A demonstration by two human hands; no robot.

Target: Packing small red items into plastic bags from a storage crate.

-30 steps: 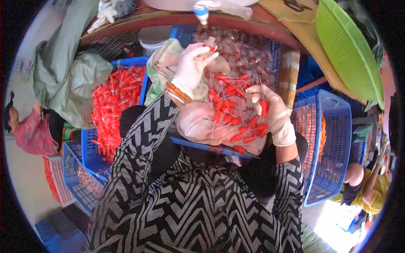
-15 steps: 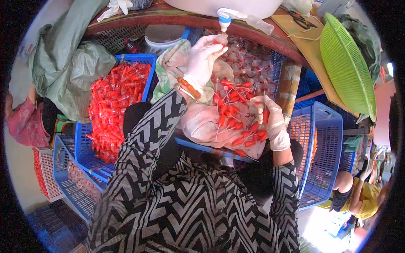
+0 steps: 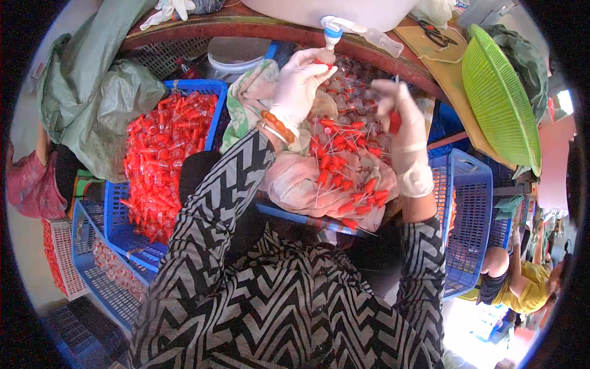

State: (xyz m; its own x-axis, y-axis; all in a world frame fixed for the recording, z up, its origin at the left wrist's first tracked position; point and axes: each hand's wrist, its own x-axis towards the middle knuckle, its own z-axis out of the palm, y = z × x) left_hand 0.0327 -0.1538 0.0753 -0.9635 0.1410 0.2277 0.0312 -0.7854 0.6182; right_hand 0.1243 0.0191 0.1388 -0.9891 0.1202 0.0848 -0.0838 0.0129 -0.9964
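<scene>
My left hand [image 3: 296, 89], in a white glove, is closed around a small clear bottle [image 3: 326, 58] with red at its lower part. It holds the bottle right under the mouth of a white tap with a blue ring [image 3: 332, 33]. My gloved right hand [image 3: 409, 123], blurred by motion, is raised at the right with a red dropper cap [image 3: 394, 122] in its fingers. Below lies a pile of red dropper caps with thin stems [image 3: 335, 165] on a pinkish cloth [image 3: 289, 187]. Behind them are many small clear bottles [image 3: 356, 86].
At left, a blue basket [image 3: 222, 101] is heaped with red-capped bottles [image 3: 163, 160]. A blue crate [image 3: 470, 215] stands at right. A green sieve [image 3: 501, 98] leans beside the wooden table edge [image 3: 276, 26], with scissors [image 3: 437, 34] nearby. A person in yellow [image 3: 522, 289] sits far right.
My right hand has risen from the dropper pile toward the far side, carrying a red dropper cap. My left hand stays under the tap with the bottle.
</scene>
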